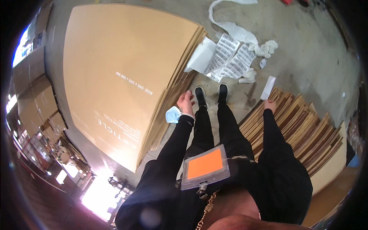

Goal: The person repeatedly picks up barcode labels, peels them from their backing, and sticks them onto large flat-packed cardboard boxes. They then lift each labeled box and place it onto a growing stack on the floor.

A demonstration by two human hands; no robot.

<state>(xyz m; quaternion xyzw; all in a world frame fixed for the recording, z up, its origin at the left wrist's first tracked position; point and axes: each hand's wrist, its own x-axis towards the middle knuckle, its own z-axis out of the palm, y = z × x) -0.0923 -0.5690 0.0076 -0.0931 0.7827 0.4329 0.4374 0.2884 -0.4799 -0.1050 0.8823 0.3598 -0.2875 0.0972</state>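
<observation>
My right hand point(270, 106) pinches the lower end of a narrow white paper strip point(269, 87), beside the tops of a row of upright cardboard sheets point(297, 126). My left hand point(185, 102) is empty, its fingers loosely apart, near the edge of a tall stack of large flat brown cardboard boxes point(126, 57). A light blue face mask point(173, 114) hangs at my left wrist by its loop. Ahead of my feet, on the concrete floor, lie several white sheets of printed labels point(226, 53).
Crumpled white paper point(267, 48) and a long curling strip of white backing point(234, 30) lie beyond the label sheets. A badge holder with an orange card point(205, 165) hangs in front of me. More cardboard boxes point(34, 99) stand at the far left.
</observation>
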